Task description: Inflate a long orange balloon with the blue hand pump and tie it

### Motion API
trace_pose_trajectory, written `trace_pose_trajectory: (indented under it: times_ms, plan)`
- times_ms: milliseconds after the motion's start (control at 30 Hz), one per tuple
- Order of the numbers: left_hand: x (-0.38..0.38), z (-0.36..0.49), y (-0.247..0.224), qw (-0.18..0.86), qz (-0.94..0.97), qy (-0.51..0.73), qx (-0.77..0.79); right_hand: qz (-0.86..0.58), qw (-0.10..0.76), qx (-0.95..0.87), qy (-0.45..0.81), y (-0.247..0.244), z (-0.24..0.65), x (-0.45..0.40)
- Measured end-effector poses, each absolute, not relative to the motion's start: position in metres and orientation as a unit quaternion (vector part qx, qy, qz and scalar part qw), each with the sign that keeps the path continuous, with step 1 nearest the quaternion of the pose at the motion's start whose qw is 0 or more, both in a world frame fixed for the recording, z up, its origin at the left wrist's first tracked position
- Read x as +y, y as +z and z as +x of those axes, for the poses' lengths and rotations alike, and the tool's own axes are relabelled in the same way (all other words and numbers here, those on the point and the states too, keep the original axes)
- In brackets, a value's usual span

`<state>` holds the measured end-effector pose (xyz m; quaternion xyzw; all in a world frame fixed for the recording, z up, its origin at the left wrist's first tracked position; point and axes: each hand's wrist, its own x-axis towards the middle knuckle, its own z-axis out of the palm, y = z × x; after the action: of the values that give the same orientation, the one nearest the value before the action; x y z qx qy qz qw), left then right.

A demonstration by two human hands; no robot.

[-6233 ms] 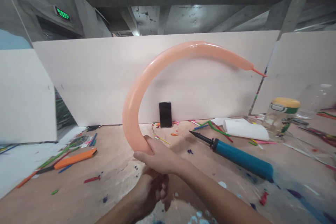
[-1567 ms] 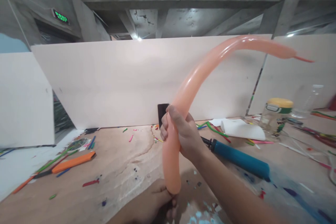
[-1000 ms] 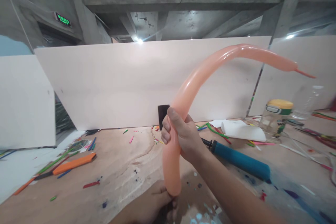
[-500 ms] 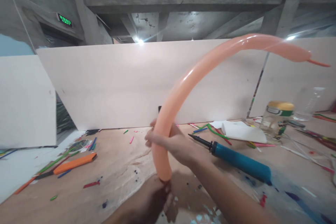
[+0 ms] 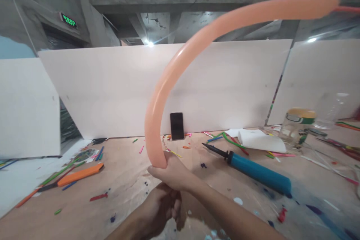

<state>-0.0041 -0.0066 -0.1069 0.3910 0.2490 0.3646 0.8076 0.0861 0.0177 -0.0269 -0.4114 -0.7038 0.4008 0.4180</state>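
Note:
A long, inflated peach-coloured modelling balloon [image 5: 165, 80] arcs up from my hands and curves to the right, its thin uninflated tail running past the right edge of view. My right hand [image 5: 174, 172] is wrapped round its lower end. Just beneath, my left hand [image 5: 159, 208] is closed with curled fingers at the balloon's neck, which the hands hide. To the right of them a blue hand pump [image 5: 258, 172] with a black nozzle lies on the table.
A dark phone [image 5: 177, 126] leans against the white partition [image 5: 112, 90]. An orange-handled knife [image 5: 80, 175] lies at left. Uninflated balloons and scraps litter the paint-spotted table [image 5: 126, 180]. At right are white paper [image 5: 261, 140], a yellow-lidded bottle [image 5: 298, 127] and a clear bottle [image 5: 332, 110].
My right hand has slid down the balloon to its lower end, close to my left hand. The balloon's far end has risen, its lower part has shifted left, and the phone is now uncovered.

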Motion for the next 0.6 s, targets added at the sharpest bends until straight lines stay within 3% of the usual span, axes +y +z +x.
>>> trace_pose_trajectory:
  times_ms: [100,267,500,600]
  plan:
    - [-0.002,-0.009,-0.105,0.807,0.358,0.391,0.261,-0.423,0.392,-0.714,0.398,-0.027,0.092,0.018]
    - [0.002,-0.014,-0.091,0.826,0.234,0.449,0.246,-0.379,0.185,-0.761,0.492,-0.026,0.109,0.023]
    - [-0.008,0.000,-0.088,0.774,0.368,0.435,0.276,-0.448,0.235,-0.710,0.490,-0.041,0.107,0.037]
    - [-0.016,0.003,-0.087,0.592,0.566,0.443,0.364,-0.488,0.240,-0.771,0.331,-0.041,0.109,0.037]
